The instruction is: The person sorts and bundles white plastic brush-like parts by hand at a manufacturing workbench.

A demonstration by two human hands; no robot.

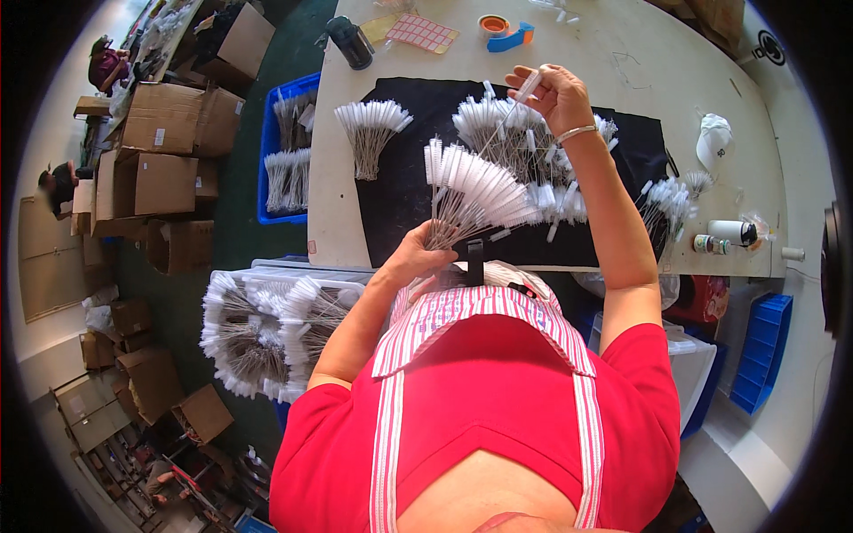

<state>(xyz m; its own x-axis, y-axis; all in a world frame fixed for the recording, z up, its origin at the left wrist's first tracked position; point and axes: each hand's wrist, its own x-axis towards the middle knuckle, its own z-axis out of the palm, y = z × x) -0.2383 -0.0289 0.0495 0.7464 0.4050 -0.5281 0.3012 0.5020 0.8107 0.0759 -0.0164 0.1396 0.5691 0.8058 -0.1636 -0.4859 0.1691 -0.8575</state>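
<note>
A fanned bunch of white-bristled wire brushes (480, 182) is gripped by its thin stems in my left hand (418, 255), close to my body at the table's near edge. Farther out and to the right, my right hand (558, 96) pinches a single wire brush (529, 86) by its white head, its stem slanting down to the left. Under that hand lies a large loose pile of brushes (498, 124) on a black cloth (391, 209). A separate bundle of brushes (371, 124) rests fanned out at the cloth's left side.
More brushes (668, 206) lie on the right of the white table (724, 200), near a white cap (713, 140) and a bottle (730, 233). A tape dispenser (511, 38) and black flask (349, 43) stand at the far side. Left are a blue crate (264, 191) and cardboard boxes (164, 182).
</note>
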